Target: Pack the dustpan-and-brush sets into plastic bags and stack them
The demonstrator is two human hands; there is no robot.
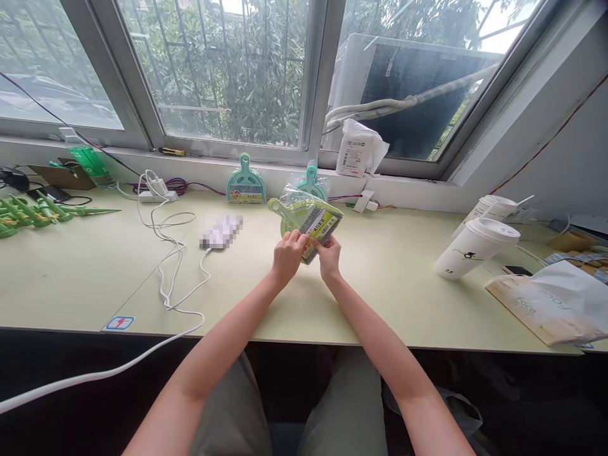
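Between my two hands, above the table, is a yellow-green dustpan and brush set (304, 218) in clear plastic wrap, tilted with its handle toward the upper left. My left hand (287, 256) is closed on its lower left edge, beside the printed label. On the lower right my right hand (329, 256) pinches the pack, thumb across the label. Behind it a teal dustpan set (311, 180) leans on the sill wall, partly covered by the pack. Another teal dustpan set (246, 183) leans there farther left.
A pixelated phone-like item (222, 232) with a white cable (178, 278) lies on the left. White cups (463, 250) and a tissue pack (551, 297) stand right. At far left are green spiky pieces (42, 209) and a green bottle (90, 163). A power strip (158, 194) sits near the wall.
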